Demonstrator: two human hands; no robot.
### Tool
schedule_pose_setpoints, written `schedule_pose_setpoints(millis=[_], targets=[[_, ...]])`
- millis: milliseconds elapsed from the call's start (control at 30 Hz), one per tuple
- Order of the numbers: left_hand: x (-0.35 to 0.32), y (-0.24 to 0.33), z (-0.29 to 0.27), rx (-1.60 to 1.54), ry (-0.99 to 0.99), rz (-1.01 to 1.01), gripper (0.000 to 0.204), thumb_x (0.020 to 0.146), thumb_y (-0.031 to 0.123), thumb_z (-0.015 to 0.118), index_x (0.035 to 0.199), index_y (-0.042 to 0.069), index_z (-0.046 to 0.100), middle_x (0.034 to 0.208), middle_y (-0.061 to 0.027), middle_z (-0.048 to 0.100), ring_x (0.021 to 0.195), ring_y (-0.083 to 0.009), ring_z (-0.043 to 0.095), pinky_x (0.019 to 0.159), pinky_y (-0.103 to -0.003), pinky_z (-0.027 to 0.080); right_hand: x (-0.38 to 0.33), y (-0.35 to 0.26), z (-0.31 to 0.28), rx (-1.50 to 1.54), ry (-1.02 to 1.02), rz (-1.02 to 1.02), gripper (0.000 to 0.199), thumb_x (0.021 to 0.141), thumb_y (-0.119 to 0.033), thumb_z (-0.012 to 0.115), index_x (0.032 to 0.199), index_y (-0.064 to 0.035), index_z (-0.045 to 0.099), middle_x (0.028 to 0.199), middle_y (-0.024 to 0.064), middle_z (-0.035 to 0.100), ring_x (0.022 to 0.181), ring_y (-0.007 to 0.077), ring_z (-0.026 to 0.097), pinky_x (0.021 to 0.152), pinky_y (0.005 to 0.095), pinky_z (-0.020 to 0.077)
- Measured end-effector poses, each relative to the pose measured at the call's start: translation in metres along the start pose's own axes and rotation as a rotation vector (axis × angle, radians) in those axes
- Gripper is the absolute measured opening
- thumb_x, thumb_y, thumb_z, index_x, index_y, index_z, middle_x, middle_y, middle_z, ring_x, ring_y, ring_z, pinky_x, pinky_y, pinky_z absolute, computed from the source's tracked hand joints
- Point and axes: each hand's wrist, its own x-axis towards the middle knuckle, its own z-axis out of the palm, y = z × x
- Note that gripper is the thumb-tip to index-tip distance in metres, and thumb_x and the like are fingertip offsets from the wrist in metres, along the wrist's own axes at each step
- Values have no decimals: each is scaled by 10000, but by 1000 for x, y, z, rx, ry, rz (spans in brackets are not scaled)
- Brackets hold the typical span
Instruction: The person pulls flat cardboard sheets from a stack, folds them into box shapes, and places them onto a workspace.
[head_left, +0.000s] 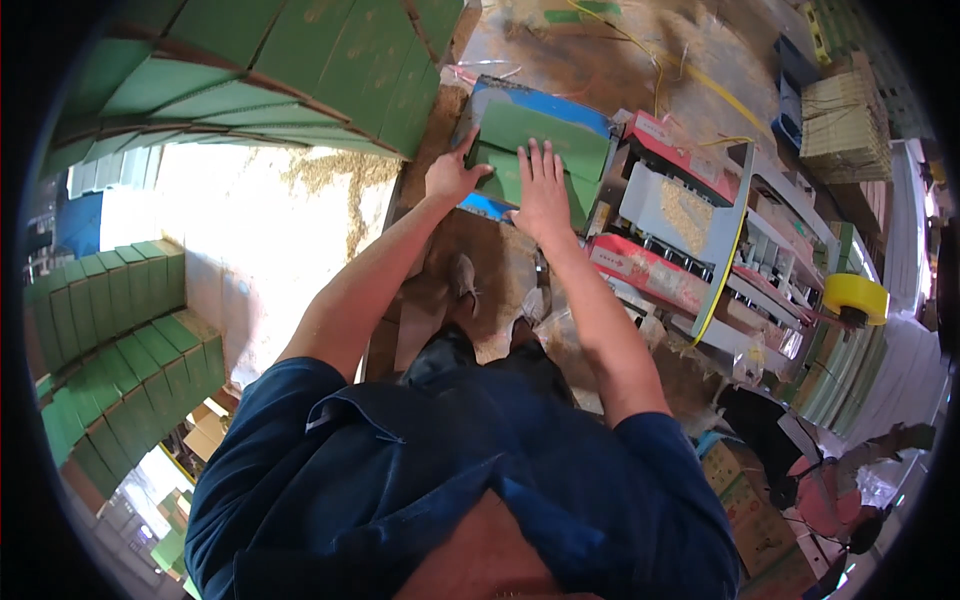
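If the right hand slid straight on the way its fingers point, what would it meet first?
The right hand lies flat on the green board, fingers pointing away from the person. Straight on, it would cross more green board, then probably meet the blue edge at the far side; depth is unclear.

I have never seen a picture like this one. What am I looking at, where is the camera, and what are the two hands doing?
The camera sits on a person's head and looks down, so its wide lens bends the edges. You see the person's blue shirt and both bare arms reaching forward. The left hand grips the left edge of a flat green cardboard sheet; the right hand presses flat on it, fingers spread. The sheet lies on a blue-edged machine table. Stacks of green cartons stand to the left, and a yellow tape roll is at the right.
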Motion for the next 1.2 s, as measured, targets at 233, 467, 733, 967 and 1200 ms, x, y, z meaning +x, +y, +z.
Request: schedule_pose_setpoints(millis=[233, 467, 733, 967, 1200], targets=[[14, 28, 28, -53, -10, 172, 844, 772, 431, 776, 1499, 277, 377, 1096, -191, 677, 992, -379, 655, 822, -456, 522, -15, 47, -9, 145, 108, 34, 784, 728, -20, 642, 1460, -26, 362, 1546, 178, 316, 1464, 373, 228, 1219, 446, 176], [6, 108, 80, -57, -46, 334, 865, 744, 442, 800, 1492, 253, 409, 1189, -174, 652, 1064, -360, 630, 899, -436, 505, -89, 60, 36, 321, 89, 60, 660, 768, -51, 640, 1399, -11, 450, 1511, 231, 347, 1407, 433, 307, 1164, 471, 291], [-16, 147, 92, -163, -229, 376, 837, 638, 311, 819, 1403, 180, 507, 1134, -169, 691, 1004, -338, 673, 859, -458, 538, -253, 20, -22, 852, -354, 88, 449, 869, -281, 652, 1272, -87, 622, 1219, 253, 614, 1064, 428, 608, 872, 452, 509], [-106, 74, 121, -325, -591, 753, 393, 802, 330, 763, 1117, 106, 696, 951, -82, 717, 822, -209, 662, 798, -377, 528, -285, 100, -91, 740, -51, 460, 338, 829, -199, 664, 1111, -20, 712, 767, 152, 691, 671, 187, 621, 693, 324, 496], [-89, -15, -66, -853, -495, 319, 647, 901, 321, 709, 1454, 95, 459, 1199, -70, 648, 1018, -160, 607, 856, -352, 516, -72, 40, -212, 778, 305, 28, 443, 846, -147, 691, 1265, -12, 641, 1141, 141, 702, 1027, 219, 648, 934, 347, 474]])
